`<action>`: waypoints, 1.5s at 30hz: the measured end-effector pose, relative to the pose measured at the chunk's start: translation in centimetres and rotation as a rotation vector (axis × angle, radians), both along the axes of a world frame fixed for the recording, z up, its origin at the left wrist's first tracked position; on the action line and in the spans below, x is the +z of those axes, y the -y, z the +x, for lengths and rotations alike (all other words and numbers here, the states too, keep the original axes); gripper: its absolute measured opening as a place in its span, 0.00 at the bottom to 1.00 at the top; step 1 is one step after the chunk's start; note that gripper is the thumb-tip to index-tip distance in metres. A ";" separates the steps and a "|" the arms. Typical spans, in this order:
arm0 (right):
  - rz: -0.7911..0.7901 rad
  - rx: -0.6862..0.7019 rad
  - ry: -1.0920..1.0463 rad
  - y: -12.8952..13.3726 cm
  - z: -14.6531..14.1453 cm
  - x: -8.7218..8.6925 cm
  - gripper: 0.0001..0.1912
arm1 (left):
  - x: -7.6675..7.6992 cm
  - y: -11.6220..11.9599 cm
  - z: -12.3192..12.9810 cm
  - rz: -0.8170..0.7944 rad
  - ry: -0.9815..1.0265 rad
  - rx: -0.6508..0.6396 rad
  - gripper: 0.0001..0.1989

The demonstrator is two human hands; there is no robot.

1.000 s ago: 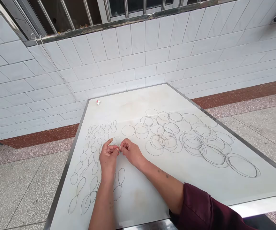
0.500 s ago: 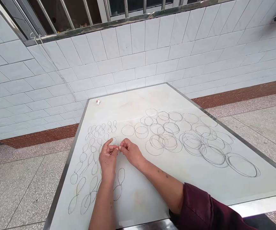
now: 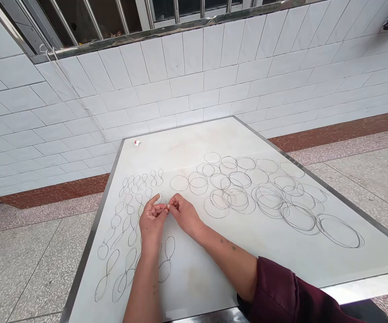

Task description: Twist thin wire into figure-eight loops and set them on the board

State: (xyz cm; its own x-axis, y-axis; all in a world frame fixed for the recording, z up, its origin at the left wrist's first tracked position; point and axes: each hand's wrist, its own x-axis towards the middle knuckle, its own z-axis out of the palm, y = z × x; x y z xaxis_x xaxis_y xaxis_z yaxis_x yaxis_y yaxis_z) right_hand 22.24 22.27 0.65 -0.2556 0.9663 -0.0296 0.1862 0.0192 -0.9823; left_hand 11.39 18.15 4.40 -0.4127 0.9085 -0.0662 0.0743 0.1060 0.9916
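Near the middle of the table, my left hand [image 3: 152, 220] and my right hand [image 3: 182, 213] meet fingertip to fingertip. Both pinch a thin wire loop [image 3: 167, 200], part of which shows above the fingers; the rest is hidden behind them. The left index finger points up and away from the pinch. Around my left hand lie several wire figure-eights [image 3: 166, 258], twisted at their waists. To the right of my right hand, many round wire rings [image 3: 198, 183] are spread out, some overlapping.
The white table [image 3: 210, 264] has a metal edge and stands against a tiled wall [image 3: 187, 85]. A small red-and-white object [image 3: 137, 143] sits at its far left corner. Thicker wire rings [image 3: 338, 231] lie toward the right. Window bars [image 3: 123, 18] and a hanging cord [image 3: 79, 101] are above.
My hands stay together at the same spot, with only slight finger movement on the wire loop. The whole view has shifted slightly.
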 end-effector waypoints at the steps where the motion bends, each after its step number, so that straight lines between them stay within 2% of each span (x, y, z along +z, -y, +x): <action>1: -0.001 -0.001 0.001 -0.1 0.0 0.0 0.04 | 0.0 0.0 0.0 -0.004 -0.007 -0.007 0.28; 6: -0.025 0.011 -0.013 -0.3 0.1 0.0 0.03 | 0.0 0.0 0.1 0.000 -0.053 -0.015 0.29; 11: -0.088 0.050 -0.121 -0.6 0.4 0.6 0.07 | 0.1 0.0 0.2 0.008 -0.062 0.031 0.34; 16: -0.160 0.105 -0.210 -0.8 0.9 1.3 0.06 | -0.1 -0.1 0.2 0.010 -0.062 0.061 0.36; 21: -0.134 0.155 -0.216 -1.3 1.2 1.2 0.05 | -0.2 -0.2 0.1 0.012 -0.068 0.033 0.35; 30: -0.086 0.137 -0.173 -1.4 1.2 1.0 0.04 | -0.5 -0.3 0.2 0.069 -0.079 -0.007 0.32; 39: -0.114 0.108 -0.132 -1.5 1.2 0.9 0.02 | 0.1 0.2 0.6 0.035 -0.305 -0.042 0.30; 45: -0.167 0.066 -0.161 -1.5 1.2 0.7 0.03 | -0.1 0.2 0.6 0.031 -0.334 -0.039 0.30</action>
